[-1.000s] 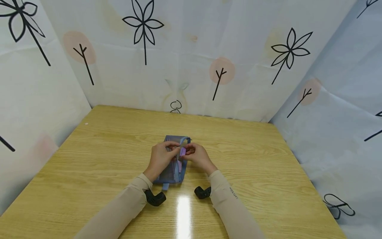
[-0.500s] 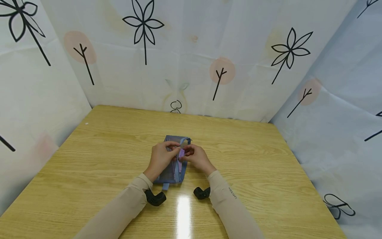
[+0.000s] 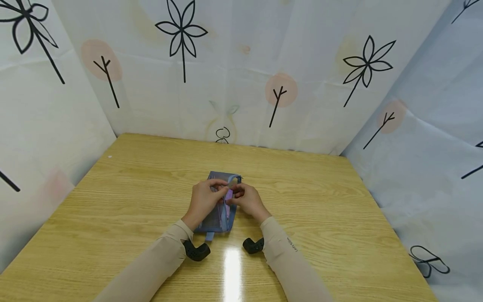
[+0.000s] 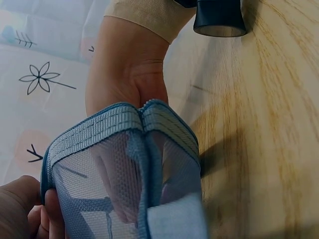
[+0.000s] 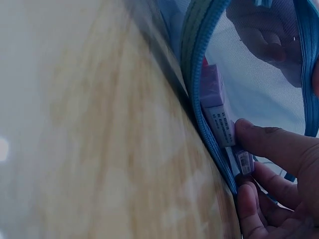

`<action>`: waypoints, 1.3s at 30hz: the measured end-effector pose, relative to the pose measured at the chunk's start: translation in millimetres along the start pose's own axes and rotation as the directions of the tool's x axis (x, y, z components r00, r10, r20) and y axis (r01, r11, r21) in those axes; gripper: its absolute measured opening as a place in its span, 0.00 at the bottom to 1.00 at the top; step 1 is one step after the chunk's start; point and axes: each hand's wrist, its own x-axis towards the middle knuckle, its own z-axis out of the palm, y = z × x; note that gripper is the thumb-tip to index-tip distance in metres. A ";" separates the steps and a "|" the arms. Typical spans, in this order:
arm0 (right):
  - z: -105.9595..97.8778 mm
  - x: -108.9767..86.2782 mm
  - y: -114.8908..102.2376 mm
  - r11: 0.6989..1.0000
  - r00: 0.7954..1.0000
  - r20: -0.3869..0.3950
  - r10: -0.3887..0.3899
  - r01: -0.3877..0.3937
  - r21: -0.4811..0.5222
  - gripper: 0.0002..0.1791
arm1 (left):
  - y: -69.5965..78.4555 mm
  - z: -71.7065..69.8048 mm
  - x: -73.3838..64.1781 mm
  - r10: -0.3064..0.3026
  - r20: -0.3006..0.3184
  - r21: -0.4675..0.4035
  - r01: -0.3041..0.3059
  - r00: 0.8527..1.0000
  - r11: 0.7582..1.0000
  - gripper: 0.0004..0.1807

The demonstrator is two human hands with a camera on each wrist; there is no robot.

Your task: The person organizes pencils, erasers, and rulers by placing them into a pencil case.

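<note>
A blue mesh zipper pouch (image 3: 212,218) rests on the table with its zipped mouth spread apart. My left hand (image 3: 203,199) pinches one edge of the opening between thumb and fingers; the left wrist view shows the mesh and the trim (image 4: 99,127) close up. My right hand (image 3: 248,202) reaches into the mouth from the other side. Between its thumb and fingers is a small purple box (image 5: 244,160) with a barcode label. A larger purple box (image 5: 219,117), also barcoded, lies inside against the zipper edge, right by the thumb tip.
The wooden table (image 3: 320,218) carries a tiny white scrap (image 3: 110,156) near its far left corner. Printed fabric walls (image 3: 234,54) enclose the back and sides. Black wrist devices (image 3: 197,251) sit at both cuffs.
My right hand has shifted slightly left and lower, and the purple box in its fingers has sunk deeper into the pouch. My left hand keeps its place at the edge.
</note>
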 end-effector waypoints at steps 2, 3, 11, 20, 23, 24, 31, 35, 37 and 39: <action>0.2 0.0 -0.7 1.000 1.000 -0.004 0.008 -0.008 -0.005 0.24 | 0.1 0.1 0.0 0.003 -0.001 0.000 -0.003 1.000 1.000 0.08; 0.2 -0.2 -1.5 1.000 1.000 -0.003 0.012 -0.012 -0.008 0.24 | 0.2 0.1 0.0 0.004 -0.002 0.001 -0.004 1.000 1.000 0.08; -2.0 -3.1 -2.6 0.999 0.999 -0.011 0.042 -0.042 -0.021 0.24 | 1.3 2.7 1.3 0.011 0.007 0.003 -0.011 1.000 1.000 0.08; -5.0 -4.9 2.2 0.998 0.999 -0.029 0.031 -0.033 -0.061 0.24 | 2.2 7.1 2.9 0.031 0.028 -0.001 -0.031 0.999 1.000 0.09; -4.8 -5.7 1.9 0.997 0.999 -0.039 0.033 -0.035 -0.064 0.24 | 1.6 7.8 1.8 0.036 0.034 0.000 -0.036 0.999 0.999 0.09; -4.7 -5.8 1.8 0.997 0.999 -0.040 0.033 -0.036 -0.067 0.24 | 1.1 8.0 1.6 0.034 0.034 0.004 -0.035 0.999 0.999 0.09; 2.0 -0.8 -3.1 0.997 0.999 -0.034 0.013 -0.016 -0.079 0.23 | -2.4 0.1 0.0 0.025 0.017 0.020 -0.026 1.000 0.999 0.08; 5.8 2.2 -7.2 0.997 1.000 -0.001 0.014 -0.014 -0.079 0.24 | -4.4 -6.6 -2.4 0.018 -0.004 0.038 -0.018 1.000 0.999 0.08; 6.9 4.1 -9.1 0.997 1.000 0.021 0.011 -0.009 -0.078 0.25 | -5.0 -10.0 -2.8 0.016 -0.020 0.048 -0.015 1.000 0.999 0.08; 7.2 6.5 -9.9 0.997 0.999 0.032 0.003 -0.001 -0.075 0.25 | -5.4 -12.9 -2.3 0.026 -0.032 0.061 -0.024 0.999 0.998 0.08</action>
